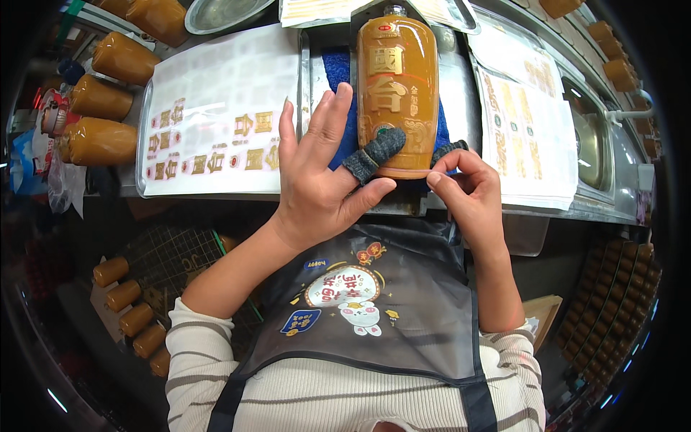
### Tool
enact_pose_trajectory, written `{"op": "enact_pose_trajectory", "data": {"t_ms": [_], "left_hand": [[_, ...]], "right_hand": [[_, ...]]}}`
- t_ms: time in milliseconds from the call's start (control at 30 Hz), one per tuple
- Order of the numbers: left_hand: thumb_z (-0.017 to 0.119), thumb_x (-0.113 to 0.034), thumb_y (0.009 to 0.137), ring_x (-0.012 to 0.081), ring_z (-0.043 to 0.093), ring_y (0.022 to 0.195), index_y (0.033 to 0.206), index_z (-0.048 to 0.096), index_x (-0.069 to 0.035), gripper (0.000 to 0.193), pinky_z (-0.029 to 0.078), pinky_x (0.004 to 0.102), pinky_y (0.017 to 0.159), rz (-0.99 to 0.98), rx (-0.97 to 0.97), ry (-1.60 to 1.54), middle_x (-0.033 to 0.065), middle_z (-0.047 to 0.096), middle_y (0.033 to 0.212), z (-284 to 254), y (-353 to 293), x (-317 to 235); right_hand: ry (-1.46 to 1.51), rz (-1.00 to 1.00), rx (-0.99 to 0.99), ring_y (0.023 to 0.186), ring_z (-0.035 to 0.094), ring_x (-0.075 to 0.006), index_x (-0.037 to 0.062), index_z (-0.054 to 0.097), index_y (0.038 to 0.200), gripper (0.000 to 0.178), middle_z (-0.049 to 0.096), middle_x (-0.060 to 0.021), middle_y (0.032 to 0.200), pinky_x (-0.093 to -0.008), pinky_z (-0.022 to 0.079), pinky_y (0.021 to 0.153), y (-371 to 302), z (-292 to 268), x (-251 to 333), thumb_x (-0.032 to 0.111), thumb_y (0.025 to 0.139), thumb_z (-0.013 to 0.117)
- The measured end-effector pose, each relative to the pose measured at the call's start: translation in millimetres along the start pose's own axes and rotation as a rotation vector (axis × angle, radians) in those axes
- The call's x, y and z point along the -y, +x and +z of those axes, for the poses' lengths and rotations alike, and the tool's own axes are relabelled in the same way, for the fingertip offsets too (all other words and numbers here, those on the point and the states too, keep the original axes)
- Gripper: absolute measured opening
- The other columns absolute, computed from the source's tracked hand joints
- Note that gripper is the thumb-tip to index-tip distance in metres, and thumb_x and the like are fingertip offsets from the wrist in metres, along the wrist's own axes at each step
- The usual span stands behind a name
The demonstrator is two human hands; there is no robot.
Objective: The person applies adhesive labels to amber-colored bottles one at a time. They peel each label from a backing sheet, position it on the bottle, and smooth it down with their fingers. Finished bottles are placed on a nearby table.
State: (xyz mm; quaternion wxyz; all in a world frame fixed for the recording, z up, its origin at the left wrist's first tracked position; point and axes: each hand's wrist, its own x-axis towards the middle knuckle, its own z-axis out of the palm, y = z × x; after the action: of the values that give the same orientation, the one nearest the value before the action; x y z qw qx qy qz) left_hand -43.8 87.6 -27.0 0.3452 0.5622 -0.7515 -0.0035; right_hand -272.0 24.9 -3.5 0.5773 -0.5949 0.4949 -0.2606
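Observation:
A brown bottle point(425, 79) with raised gold characters lies on its back before me, its neck pointing away. My left hand point(317, 162) is spread open at its lower left. The index finger, in a dark grey knitted finger cover point(374, 155), presses on the bottle's lower front, and the thumb reaches toward its base. At the bottle's lower right corner, my right hand point(471, 187) has thumb and a finger brought together in a pinch; whatever is between them is hidden. Another dark finger cover point(450, 149) shows on the right hand, beside the bottle.
Under the bottle is a blue cloth point(336, 68). Sheets of gold character stickers lie on a left tray point(216, 79) and a right board point(561, 155). More brown bottles point(108, 97) stand at the left. A metal bowl point(227, 14) and a sink point(594, 147) flank the worktop.

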Motion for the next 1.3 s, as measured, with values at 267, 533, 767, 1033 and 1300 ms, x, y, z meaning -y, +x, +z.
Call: {"op": "enact_pose_trajectory", "data": {"t_ms": [267, 533, 767, 1033, 1300], "left_hand": [[0.069, -0.038, 0.091, 0.0419, 0.042, 0.14, 0.111, 0.076, -0.006, 0.038, 0.013, 0.068, 0.112, -0.218, -0.048, -0.261, 0.0349, 0.032, 0.155, 11, -11, -5], [0.071, -0.035, 0.09, 0.0426, 0.04, 0.142, 0.11, 0.074, 0.002, 0.043, 0.01, 0.0656, 0.115, -0.221, 0.013, -0.183, 0.0358, 0.03, 0.155, 8, -50, -20], [0.074, -0.021, 0.084, 0.0453, 0.034, 0.145, 0.12, 0.069, 0.004, 0.044, 0.011, 0.064, 0.116, -0.12, 0.082, -0.07, 0.0345, 0.028, 0.157, -2, -42, -22], [0.078, -0.026, 0.08, 0.0468, 0.046, 0.136, 0.097, 0.077, -0.003, 0.029, 0.016, 0.0667, 0.112, -0.022, 0.085, -0.02, 0.0326, 0.034, 0.155, -7, -24, -23], [0.083, -0.016, 0.066, 0.0457, 0.051, 0.132, 0.101, 0.078, -0.015, 0.035, 0.023, 0.0679, 0.11, 0.103, 0.065, 0.129, 0.0275, 0.042, 0.152, -11, 5, -38]], "right_hand": [[-0.017, -0.036, -0.01, 0.062, 0.045, 0.0012, 0.0021, 0.062, 0.083, 0.01, 0.053, 0.0049, 0.082, -0.0171, 0.032, 0.054, 0, 1, -3, 0.008, 0.088, 0.069], [0.041, -0.051, -0.027, 0.056, 0.042, 0.0022, 0.0037, 0.061, 0.082, 0.01, 0.051, 0.0076, 0.071, -0.0166, 0.031, 0.051, 0, 1, 1, 0.009, 0.087, 0.069], [0.059, -0.005, -0.012, 0.053, 0.04, 0.0019, 0.0044, 0.061, 0.081, 0.012, 0.051, 0.0074, 0.068, -0.0182, 0.028, 0.043, -1, -5, 5, 0.011, 0.087, 0.068], [0.096, -0.025, 0.002, 0.053, 0.042, 0.0022, 0.0048, 0.062, 0.082, 0.012, 0.052, 0.0072, 0.069, -0.0173, 0.03, 0.043, 1, -4, -3, 0.013, 0.087, 0.069], [0.095, -0.027, 0.029, 0.054, 0.043, 0.0024, 0.0051, 0.063, 0.085, 0.01, 0.056, 0.0067, 0.071, -0.0171, 0.031, 0.043, 3, -5, -5, 0.013, 0.088, 0.069]]}}
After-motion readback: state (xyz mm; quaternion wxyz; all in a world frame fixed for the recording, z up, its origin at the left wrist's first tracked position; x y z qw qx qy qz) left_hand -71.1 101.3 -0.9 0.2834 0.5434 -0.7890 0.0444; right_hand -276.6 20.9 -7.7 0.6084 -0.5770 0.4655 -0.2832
